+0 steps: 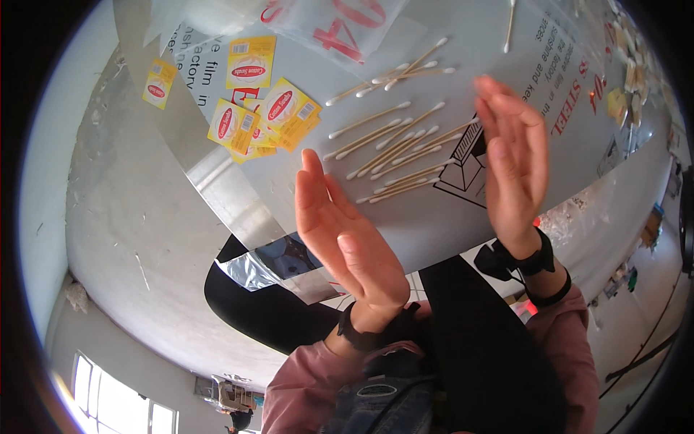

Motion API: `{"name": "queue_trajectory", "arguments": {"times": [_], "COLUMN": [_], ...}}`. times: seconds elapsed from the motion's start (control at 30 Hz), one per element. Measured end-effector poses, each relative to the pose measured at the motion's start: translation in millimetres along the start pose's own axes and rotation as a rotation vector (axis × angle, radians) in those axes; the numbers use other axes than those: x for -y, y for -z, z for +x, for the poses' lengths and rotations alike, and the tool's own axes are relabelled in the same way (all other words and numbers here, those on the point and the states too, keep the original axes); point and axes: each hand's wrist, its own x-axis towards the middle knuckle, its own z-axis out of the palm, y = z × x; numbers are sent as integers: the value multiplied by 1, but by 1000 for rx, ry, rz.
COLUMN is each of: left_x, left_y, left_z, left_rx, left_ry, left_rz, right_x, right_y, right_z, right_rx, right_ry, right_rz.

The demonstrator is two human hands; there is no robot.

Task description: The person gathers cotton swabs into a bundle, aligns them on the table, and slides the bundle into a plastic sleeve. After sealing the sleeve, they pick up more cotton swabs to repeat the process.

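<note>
My left hand (pixel 345 235) and my right hand (pixel 513 163) are both raised flat with fingers straight and palms turned toward each other, holding nothing. Between and beyond them lie several wooden cotton swabs (pixel 394 148), scattered on a grey metal table (pixel 434 224) covered in printed film. More swabs (pixel 405 72) lie in a loose bunch farther back, and one swab (pixel 510 25) lies alone at the far edge. The right hand hovers over the right end of the swab pile without touching it.
Several small yellow label cards (pixel 267 116) lie at the left of the swabs, with one more (pixel 159 83) set apart. A clear plastic bag with red print (pixel 340 25) rests at the back. Small clutter (pixel 629 87) lines the far right edge.
</note>
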Motion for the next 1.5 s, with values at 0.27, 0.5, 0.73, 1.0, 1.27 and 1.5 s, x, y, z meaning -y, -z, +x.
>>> {"name": "queue_trajectory", "arguments": {"times": [0.27,0.5,0.73,1.0,1.27,1.5], "left_x": [5,1,2,-5,-3,1], "left_y": [-7,0,-15,-16,-4,6], "left_z": [5,31,44,48,28,19], "left_rx": [91,-58,7,135,100,125], "left_ry": [-61,-115,-115,-84,3,-70], "left_rz": [9,-47,-153,-83,-96,-83], "right_x": [7,-2,-4,1,1,-2], "right_y": [-19,-4,-37,-27,-13,-9], "right_z": [-4,22,19,32,5,0], "right_rx": [114,131,159,302,224,119], "right_ry": [-93,73,-24,-34,-25,-17], "right_rz": [161,94,334,67,145,184]}}
